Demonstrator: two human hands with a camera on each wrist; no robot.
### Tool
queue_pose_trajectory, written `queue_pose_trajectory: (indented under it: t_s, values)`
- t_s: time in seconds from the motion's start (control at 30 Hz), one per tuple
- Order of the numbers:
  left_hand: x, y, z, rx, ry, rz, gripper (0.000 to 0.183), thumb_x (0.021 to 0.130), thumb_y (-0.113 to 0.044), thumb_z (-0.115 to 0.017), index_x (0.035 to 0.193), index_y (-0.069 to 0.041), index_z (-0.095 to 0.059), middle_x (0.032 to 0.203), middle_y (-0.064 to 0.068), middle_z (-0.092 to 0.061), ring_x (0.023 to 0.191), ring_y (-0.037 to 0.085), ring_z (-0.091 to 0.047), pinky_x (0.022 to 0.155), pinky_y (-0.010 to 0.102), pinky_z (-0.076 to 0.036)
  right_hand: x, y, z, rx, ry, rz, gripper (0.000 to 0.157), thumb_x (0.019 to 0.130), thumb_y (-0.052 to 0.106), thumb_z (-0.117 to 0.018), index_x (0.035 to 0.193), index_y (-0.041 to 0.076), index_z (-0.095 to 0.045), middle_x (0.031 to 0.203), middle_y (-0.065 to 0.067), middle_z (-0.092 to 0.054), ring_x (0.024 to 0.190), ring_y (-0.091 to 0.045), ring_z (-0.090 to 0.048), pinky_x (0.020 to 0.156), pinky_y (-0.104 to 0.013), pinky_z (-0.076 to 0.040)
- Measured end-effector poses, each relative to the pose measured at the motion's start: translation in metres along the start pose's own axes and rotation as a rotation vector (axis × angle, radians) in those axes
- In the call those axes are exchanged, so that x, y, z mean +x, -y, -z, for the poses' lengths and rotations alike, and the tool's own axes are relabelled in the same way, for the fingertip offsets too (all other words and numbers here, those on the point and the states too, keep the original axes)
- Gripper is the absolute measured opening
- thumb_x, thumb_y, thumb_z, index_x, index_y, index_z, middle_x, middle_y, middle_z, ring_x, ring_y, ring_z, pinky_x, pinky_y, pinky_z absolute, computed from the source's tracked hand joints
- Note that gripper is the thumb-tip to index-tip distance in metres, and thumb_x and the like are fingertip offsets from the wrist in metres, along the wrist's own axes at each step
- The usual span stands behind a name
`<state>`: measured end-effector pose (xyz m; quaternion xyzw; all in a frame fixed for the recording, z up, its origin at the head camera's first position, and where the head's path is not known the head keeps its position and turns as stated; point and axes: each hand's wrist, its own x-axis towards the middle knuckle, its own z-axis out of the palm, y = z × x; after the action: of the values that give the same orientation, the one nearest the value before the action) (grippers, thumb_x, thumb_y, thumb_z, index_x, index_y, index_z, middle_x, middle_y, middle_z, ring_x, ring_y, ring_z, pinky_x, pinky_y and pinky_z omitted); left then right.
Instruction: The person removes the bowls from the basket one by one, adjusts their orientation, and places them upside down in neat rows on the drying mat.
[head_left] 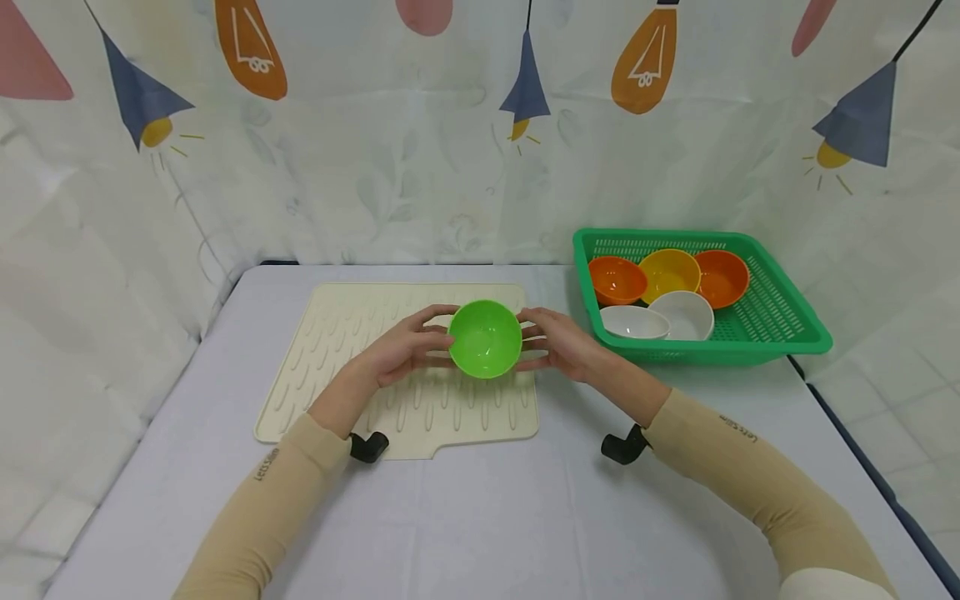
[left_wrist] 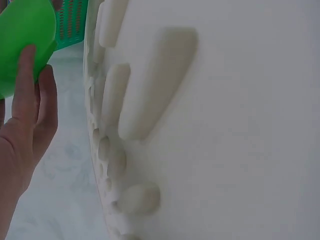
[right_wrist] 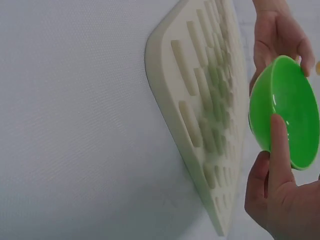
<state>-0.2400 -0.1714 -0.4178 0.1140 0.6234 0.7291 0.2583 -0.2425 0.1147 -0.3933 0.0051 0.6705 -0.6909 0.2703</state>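
My left hand (head_left: 405,346) and right hand (head_left: 564,343) hold the green bowl (head_left: 486,339) above the mat (head_left: 356,329), not down yet; five bowls (head_left: 670,275) right of it seem to wait.

My round glossy bowl (head_left: 486,340) is lime green; the ridged mat (head_left: 330,333), cream. My fabric sleeves (head_left: 720,454) are tan with black lettering.

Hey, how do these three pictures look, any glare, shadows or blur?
Head: bright and fairly even, with soft shadows on the white tablecloth and tiny glints inside the green bowl; left wrist: dimmer, the cream mat filling much of the frame with soft, blurry-looking ridges; right wrist: greyish, small white glints on the bowl, a shadow low on the cloth.
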Motion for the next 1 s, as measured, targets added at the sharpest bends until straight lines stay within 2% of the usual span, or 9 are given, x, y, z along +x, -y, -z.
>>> queue_pose_trajectory:
  t_s: [0.13,0.27,0.37,0.53,0.67,0.8,0.93,1.0]
  values:
    - [-0.003,-0.005,0.003,0.173,-0.008,-0.072,0.065,0.093,-0.001,-0.071,0.151,-0.014,-0.046,0.136,0.022,-0.053,0.118,0.035,-0.060,0.097,0.053,-0.054,0.000,0.001,0.001,0.004,0.015,-0.013,0.048,0.110,0.037,-0.046,0.141,0.000,-0.045,0.131,-0.025,-0.054,0.118,-0.037,-0.060,0.084,-0.048,-0.060]
    - [-0.007,-0.009,0.003,0.389,-0.005,-0.154,0.063,0.088,-0.005,-0.079,0.144,-0.018,-0.054,0.136,0.014,-0.057,0.127,0.031,-0.054,0.099,0.048,-0.052,0.001,0.000,0.002,0.006,0.020,-0.029,0.051,0.110,0.038,-0.048,0.143,-0.001,-0.044,0.129,-0.025,-0.054,0.120,-0.039,-0.059,0.085,-0.048,-0.060]
    - [-0.008,-0.009,-0.001,0.493,-0.010,-0.244,0.063,0.086,-0.002,-0.082,0.141,-0.018,-0.056,0.134,0.009,-0.059,0.127,0.028,-0.054,0.099,0.043,-0.053,0.001,-0.001,0.003,0.016,0.018,-0.048,0.053,0.109,0.039,-0.049,0.144,-0.001,-0.044,0.132,-0.027,-0.052,0.121,-0.041,-0.058,0.085,-0.049,-0.060]
    - [-0.013,-0.005,-0.013,0.659,-0.010,-0.412,0.061,0.083,0.003,-0.080,0.137,-0.017,-0.061,0.133,0.005,-0.053,0.124,0.025,-0.051,0.095,0.048,-0.056,0.001,0.000,0.004,0.007,0.037,-0.068,0.057,0.108,0.043,-0.049,0.145,-0.001,-0.043,0.142,-0.031,-0.046,0.127,-0.044,-0.054,0.085,-0.049,-0.060]
    - [-0.015,-0.003,-0.019,0.939,0.006,-0.561,0.057,0.080,0.002,-0.081,0.132,-0.019,-0.067,0.130,0.007,-0.049,0.123,0.027,-0.049,0.097,0.051,-0.053,0.000,0.002,0.003,-0.008,0.055,-0.084,0.061,0.108,0.044,-0.049,0.147,-0.002,-0.041,0.141,-0.029,-0.047,0.128,-0.044,-0.053,0.085,-0.049,-0.060]
    - [-0.016,-0.005,-0.023,1.259,0.018,-0.711,0.058,0.077,0.002,-0.083,0.128,-0.023,-0.069,0.135,0.012,-0.047,0.124,0.030,-0.050,0.094,0.044,-0.054,0.001,0.003,0.002,-0.025,0.070,-0.104,0.065,0.107,0.046,-0.051,0.150,-0.001,-0.038,0.141,-0.026,-0.047,0.128,-0.043,-0.053,0.085,-0.049,-0.060]
    - [-0.015,-0.008,-0.029,1.457,0.062,-0.851,0.061,0.074,0.011,-0.077,0.125,-0.023,-0.070,0.135,0.015,-0.049,0.124,0.032,-0.050,0.079,0.037,-0.059,0.002,0.004,0.003,-0.028,0.091,-0.107,0.067,0.105,0.046,-0.055,0.150,0.000,-0.039,0.142,-0.025,-0.046,0.128,-0.042,-0.053,0.085,-0.049,-0.060]
    - [-0.013,-0.009,-0.031,1.532,0.082,-0.928,0.060,0.075,0.014,-0.072,0.123,-0.021,-0.071,0.132,0.016,-0.051,0.125,0.033,-0.049,0.082,0.037,-0.058,0.002,0.004,0.003,-0.027,0.108,-0.104,0.065,0.104,0.045,-0.058,0.148,0.000,-0.042,0.143,-0.025,-0.045,0.127,-0.041,-0.053,0.086,-0.049,-0.059]
